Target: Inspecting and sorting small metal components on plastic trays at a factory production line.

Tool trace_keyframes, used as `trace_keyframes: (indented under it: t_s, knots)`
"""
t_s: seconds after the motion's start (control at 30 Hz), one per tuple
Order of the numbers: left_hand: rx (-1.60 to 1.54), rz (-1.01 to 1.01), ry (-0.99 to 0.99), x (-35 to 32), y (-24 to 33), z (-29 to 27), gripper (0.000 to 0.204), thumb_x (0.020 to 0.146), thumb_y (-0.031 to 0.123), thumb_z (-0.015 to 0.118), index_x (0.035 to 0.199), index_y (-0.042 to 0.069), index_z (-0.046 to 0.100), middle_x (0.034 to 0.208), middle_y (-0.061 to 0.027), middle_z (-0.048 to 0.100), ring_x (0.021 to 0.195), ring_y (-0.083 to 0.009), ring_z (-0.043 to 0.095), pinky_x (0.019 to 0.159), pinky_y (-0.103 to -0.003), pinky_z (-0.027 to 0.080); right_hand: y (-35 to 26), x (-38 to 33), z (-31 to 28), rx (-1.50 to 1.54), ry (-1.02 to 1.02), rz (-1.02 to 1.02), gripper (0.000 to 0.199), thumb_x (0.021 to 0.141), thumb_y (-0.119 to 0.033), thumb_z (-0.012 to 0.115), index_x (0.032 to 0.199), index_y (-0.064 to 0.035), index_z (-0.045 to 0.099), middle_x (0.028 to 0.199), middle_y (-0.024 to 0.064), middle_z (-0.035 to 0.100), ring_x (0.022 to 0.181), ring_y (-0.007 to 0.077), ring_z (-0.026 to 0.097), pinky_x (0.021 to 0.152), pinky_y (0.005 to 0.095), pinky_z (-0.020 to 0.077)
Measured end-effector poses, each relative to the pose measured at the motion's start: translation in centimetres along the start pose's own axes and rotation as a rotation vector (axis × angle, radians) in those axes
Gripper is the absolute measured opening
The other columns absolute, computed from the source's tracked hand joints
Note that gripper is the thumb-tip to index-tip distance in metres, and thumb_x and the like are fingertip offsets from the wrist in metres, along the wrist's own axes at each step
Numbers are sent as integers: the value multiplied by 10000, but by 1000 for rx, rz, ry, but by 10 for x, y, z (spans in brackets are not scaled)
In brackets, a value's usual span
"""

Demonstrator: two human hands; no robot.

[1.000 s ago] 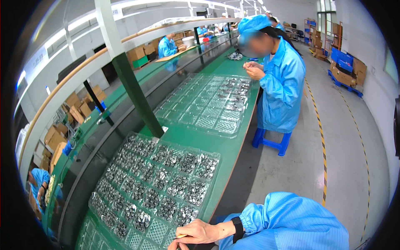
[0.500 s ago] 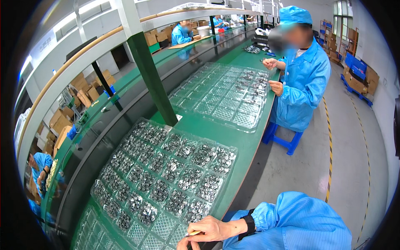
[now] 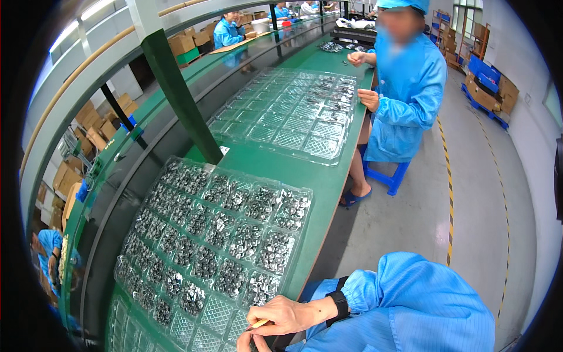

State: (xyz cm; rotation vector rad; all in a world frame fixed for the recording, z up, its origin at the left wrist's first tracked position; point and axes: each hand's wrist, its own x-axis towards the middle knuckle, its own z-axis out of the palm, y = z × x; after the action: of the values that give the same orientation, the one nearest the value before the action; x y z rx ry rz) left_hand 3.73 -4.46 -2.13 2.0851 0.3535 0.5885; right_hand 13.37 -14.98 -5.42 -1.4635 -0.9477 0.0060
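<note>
My right hand [image 3: 275, 315] is closed in a pinch at the lower edge, over the near right corner of a clear plastic tray [image 3: 300, 234]. A small, slim yellowish piece with a dark end [image 3: 258, 324] shows between its fingers; its kind is too small to make out. Just below, fingertips [image 3: 244, 341] that look like my left hand's are cut off by the frame, so their grip is hidden. Many of the tray's compartments hold small shiny black-and-silver parts [image 3: 245, 239]; several near my hands show bare patterned bottoms [image 3: 218, 312].
A second clear tray [image 3: 275, 138], partly filled, lies farther along the green table [image 3: 258, 167]. Beside it a co-worker in blue [image 3: 407, 88] sits on a blue stool [image 3: 387, 175], hands raised. A dark green post [image 3: 179, 97] stands behind the near tray. Another tray [image 3: 126, 328] lies lower left.
The whole view has shifted, so the table and trays sit farther left and higher. My right hand keeps its pinch on the yellowish piece. The co-worker's hands have moved slightly apart.
</note>
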Motion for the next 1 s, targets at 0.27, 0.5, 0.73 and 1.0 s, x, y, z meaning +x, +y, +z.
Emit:
trace_keyframes:
  t_s: [0.27,0.5,0.73,1.0]
  knots:
    - [-7,14,7,0,2,-1,158,847,61,583,958,-48,607,867,-129,623,729,-198,559,640,-294,442,-10,2,-2,38,-19,27,159,864,-170,548,893,-62,435,639,83,505,562,265,552,487,334,410]
    - [-32,-14,15,-1,-3,-4,161,838,51,597,968,-41,618,887,-133,632,762,-199,570,676,-287,444,-17,7,-3,-42,-23,89,168,860,-227,579,870,-70,520,612,94,528,530,250,560,469,326,406]
    - [-54,-18,15,1,6,-3,160,832,41,600,965,-44,622,898,-140,636,786,-209,583,706,-291,453,-9,3,-3,-23,-34,58,146,874,-193,540,920,-67,483,654,86,542,569,257,576,491,326,422]
    - [43,41,29,-2,5,-10,146,826,31,594,944,-49,626,886,-157,642,797,-251,607,744,-327,471,-11,4,6,108,-76,71,133,876,-155,519,959,-68,461,674,84,545,586,266,580,506,332,433]
